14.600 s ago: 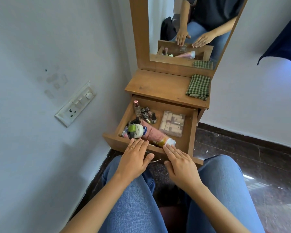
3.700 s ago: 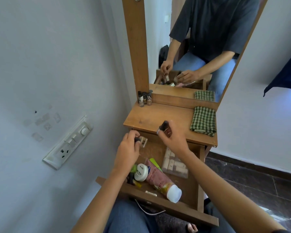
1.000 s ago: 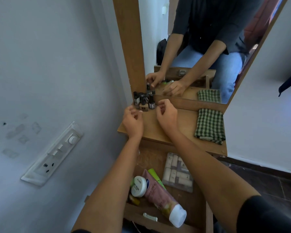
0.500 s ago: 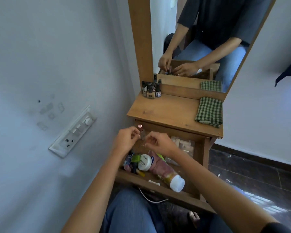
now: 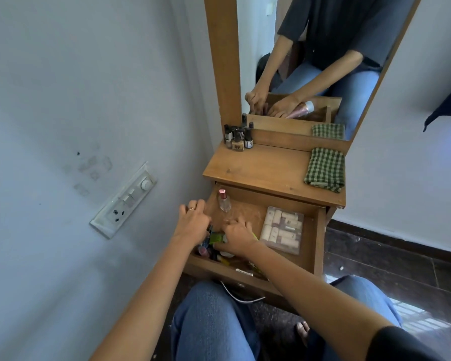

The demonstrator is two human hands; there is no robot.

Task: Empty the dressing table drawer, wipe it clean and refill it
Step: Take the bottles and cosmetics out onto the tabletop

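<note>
Both hands have dropped from the back of the worktop (image 5: 266, 168) into the near left corner of the open drawer (image 5: 248, 211). The left hand (image 5: 193, 222) and right hand (image 5: 237, 235) curl down among the small things heaped there, either side of a green item (image 5: 216, 237). I cannot tell whether either hand has a grip on anything yet. The cluster of little bottles (image 5: 237, 138) set down a second ago stands by the mirror frame, so the emptying is under way but far from done. A small perfume bottle (image 5: 224, 201) stands upright and untouched at the drawer's back left, and a clear compartment case (image 5: 283, 233) lies flat on the right. The checked cloth (image 5: 324, 169) waits folded on the worktop for the wiping, which I judge some way off.
</note>
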